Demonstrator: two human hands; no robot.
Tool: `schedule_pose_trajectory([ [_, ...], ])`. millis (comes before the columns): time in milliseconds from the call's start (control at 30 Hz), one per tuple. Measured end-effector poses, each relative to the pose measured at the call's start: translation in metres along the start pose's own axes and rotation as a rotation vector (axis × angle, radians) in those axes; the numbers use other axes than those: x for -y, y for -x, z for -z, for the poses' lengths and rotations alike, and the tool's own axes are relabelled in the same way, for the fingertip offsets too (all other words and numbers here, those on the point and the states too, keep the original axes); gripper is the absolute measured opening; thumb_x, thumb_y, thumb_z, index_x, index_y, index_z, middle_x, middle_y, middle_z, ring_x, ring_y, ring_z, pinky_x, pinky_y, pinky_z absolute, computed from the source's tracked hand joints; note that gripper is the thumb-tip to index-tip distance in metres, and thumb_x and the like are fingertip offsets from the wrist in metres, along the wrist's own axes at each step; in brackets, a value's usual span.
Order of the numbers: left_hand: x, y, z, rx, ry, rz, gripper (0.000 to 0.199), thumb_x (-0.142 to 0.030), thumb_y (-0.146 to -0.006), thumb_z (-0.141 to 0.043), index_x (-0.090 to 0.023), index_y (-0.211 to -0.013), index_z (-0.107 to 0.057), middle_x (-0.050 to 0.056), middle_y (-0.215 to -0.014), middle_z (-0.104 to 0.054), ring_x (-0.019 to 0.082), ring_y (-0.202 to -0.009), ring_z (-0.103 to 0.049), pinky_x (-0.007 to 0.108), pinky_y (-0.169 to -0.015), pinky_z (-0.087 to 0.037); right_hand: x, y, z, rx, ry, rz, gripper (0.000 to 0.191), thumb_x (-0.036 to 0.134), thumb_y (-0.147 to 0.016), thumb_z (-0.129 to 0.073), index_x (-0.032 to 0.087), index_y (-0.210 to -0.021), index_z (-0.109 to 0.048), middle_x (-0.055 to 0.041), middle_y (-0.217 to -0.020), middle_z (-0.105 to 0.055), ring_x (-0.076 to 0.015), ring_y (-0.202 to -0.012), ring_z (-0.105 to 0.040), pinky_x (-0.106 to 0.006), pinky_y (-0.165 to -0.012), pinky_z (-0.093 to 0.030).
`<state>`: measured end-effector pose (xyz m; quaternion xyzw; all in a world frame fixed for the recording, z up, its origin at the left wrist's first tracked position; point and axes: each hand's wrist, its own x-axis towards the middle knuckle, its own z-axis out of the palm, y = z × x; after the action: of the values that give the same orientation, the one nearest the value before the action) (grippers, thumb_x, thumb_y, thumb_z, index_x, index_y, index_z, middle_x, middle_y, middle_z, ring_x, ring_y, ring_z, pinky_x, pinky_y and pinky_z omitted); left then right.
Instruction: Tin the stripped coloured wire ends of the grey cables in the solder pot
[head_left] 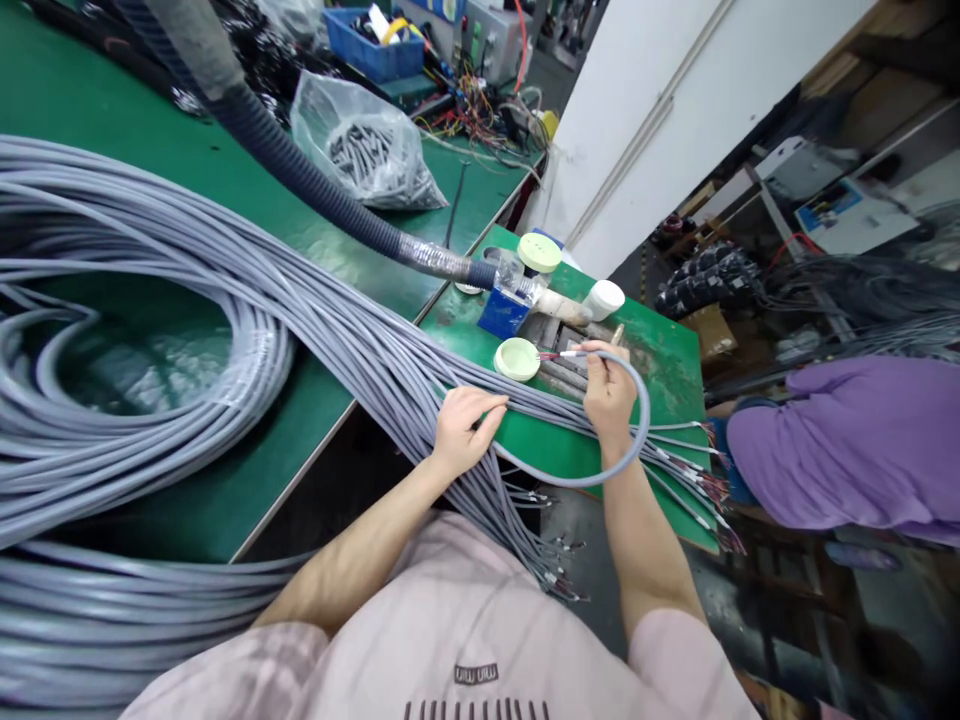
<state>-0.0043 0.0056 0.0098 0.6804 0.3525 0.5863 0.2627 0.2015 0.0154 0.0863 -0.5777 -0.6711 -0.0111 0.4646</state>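
Observation:
My right hand is closed on a grey cable near its stripped end. Thin coloured wires stick out of that end, their tips at the rim of a small round pale-green cup. From this hand the cable curves down and back left in a wide loop. My left hand lies over the bundle of grey cables, thumb and forefinger pinched together. Whether anything is between those fingertips I cannot make out. Several other stripped cable ends hang near the right edge of the green bench.
A ribbed dark hose runs down to a blue box beside the cup. A pale-green lid and a white jar stand behind. Large cable coils lie left. A person in purple is at right.

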Motion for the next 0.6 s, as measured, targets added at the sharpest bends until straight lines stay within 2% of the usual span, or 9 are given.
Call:
schedule_pose_trajectory([
  [167, 0.004, 0.003, -0.003, 0.042, -0.062, -0.029, 0.016, -0.027, -0.088, -0.056, -0.022, -0.091, -0.071, 0.003, -0.082, -0.074, 0.017, -0.083, -0.066, 0.037, -0.083, -0.044, -0.004, -0.016, -0.016, 0.131, 0.077, 0.021, 0.023, 0.03, -0.094, -0.045, 0.022, -0.094, -0.066, -0.0069, -0.094, -0.071, -0.0228, -0.099, -0.06, -0.039, -0.092, -0.045],
  [400, 0.005, 0.005, -0.003, 0.022, -0.097, -0.137, 0.013, -0.022, -0.087, -0.058, -0.021, -0.095, -0.068, 0.003, -0.083, -0.073, 0.016, -0.082, -0.064, 0.034, -0.082, -0.044, -0.012, -0.029, -0.033, 0.234, 0.119, 0.065, 0.023, 0.028, -0.093, -0.046, 0.02, -0.094, -0.067, -0.0072, -0.091, -0.071, -0.0229, -0.096, -0.06, -0.038, -0.089, -0.043],
  [600, 0.006, 0.006, -0.003, 0.077, -0.137, -0.115, 0.015, -0.026, -0.088, -0.056, -0.021, -0.094, -0.069, 0.004, -0.081, -0.073, 0.016, -0.08, -0.065, 0.034, -0.08, -0.044, -0.016, -0.033, -0.041, 0.296, 0.148, 0.093, 0.023, 0.028, -0.093, -0.045, 0.021, -0.093, -0.067, -0.0063, -0.09, -0.073, -0.0228, -0.096, -0.06, -0.039, -0.091, -0.042],
])
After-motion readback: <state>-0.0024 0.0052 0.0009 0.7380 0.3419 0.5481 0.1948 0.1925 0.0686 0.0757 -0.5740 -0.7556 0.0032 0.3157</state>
